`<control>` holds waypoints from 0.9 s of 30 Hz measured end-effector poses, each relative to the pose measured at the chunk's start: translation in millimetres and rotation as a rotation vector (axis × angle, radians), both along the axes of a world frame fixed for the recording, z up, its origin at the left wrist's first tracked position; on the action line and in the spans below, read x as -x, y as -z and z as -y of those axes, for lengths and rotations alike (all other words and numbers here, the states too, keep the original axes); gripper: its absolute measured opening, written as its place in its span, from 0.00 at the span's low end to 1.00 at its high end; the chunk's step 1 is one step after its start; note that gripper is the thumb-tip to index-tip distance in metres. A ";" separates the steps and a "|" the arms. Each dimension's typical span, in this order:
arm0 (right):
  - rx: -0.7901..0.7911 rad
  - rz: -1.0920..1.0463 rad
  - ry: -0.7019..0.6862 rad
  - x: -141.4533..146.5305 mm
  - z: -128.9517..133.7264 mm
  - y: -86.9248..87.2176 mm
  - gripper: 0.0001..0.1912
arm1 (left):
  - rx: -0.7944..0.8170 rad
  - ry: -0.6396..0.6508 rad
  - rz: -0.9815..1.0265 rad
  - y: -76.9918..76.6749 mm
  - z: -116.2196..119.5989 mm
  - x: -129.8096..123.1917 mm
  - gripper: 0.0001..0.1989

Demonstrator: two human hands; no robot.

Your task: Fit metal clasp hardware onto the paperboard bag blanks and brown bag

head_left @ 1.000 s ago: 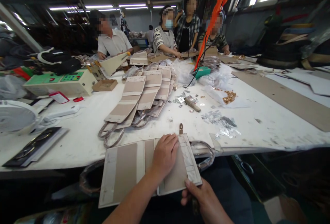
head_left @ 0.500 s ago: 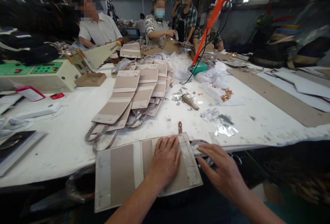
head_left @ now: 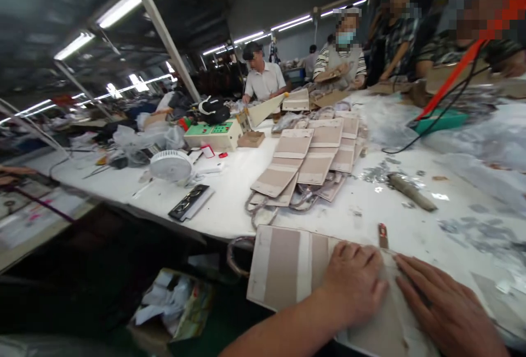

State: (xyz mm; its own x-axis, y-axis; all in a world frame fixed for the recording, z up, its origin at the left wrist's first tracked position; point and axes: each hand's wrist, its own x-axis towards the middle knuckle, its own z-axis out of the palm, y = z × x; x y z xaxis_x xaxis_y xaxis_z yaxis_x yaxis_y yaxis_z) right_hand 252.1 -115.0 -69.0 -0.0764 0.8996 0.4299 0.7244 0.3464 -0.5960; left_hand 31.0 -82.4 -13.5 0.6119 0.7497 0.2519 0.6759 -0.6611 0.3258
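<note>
An unfolded beige bag panel (head_left: pixel 283 269) with pale bands lies at the table's front edge, partly over it. My left hand (head_left: pixel 355 275) presses on its middle right, palm down, fingers slightly bent and holding nothing. Fingers stretched out, my right hand (head_left: pixel 446 302) rests on the panel's right side, covering part of that edge. Beyond the far edge, between my hands, sticks out a short brown tab (head_left: pixel 383 235) with a shiny metal piece. A plastic-wrapped handle loop (head_left: pixel 236 255) shows at the panel's left end.
Overlapping bag panels (head_left: pixel 312 154) with wrapped handles lie ahead. Right of them are a brown stick-like tool (head_left: pixel 411 191) and scattered metal plates (head_left: pixel 485 231). A white fan (head_left: pixel 170 165) and a machine (head_left: pixel 216 132) stand left. Several people work across the table. A scrap box (head_left: pixel 172 302) sits below.
The view has swung left, so the table's things appear farther right. My right hand has come from beside the panel onto its right side. My left hand stays on the panel.
</note>
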 end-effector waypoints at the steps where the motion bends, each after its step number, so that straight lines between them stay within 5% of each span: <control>1: 0.000 -0.001 0.002 8.4 -2.0 -4.9 0.24 | 0.001 -0.022 0.005 0.1 2.1 4.0 0.26; 7: 0.133 0.234 -0.011 50.1 -22.7 -37.7 0.22 | -0.047 -0.188 -0.005 16.3 -4.9 23.0 0.23; 23: 0.177 0.438 -0.104 36.6 -30.4 -65.7 0.21 | -0.171 -0.134 -0.148 16.5 -12.4 20.7 0.25; 27: 0.222 0.294 -0.098 13.9 -61.9 -73.0 0.16 | -0.144 -0.124 -0.137 15.1 -13.0 25.2 0.26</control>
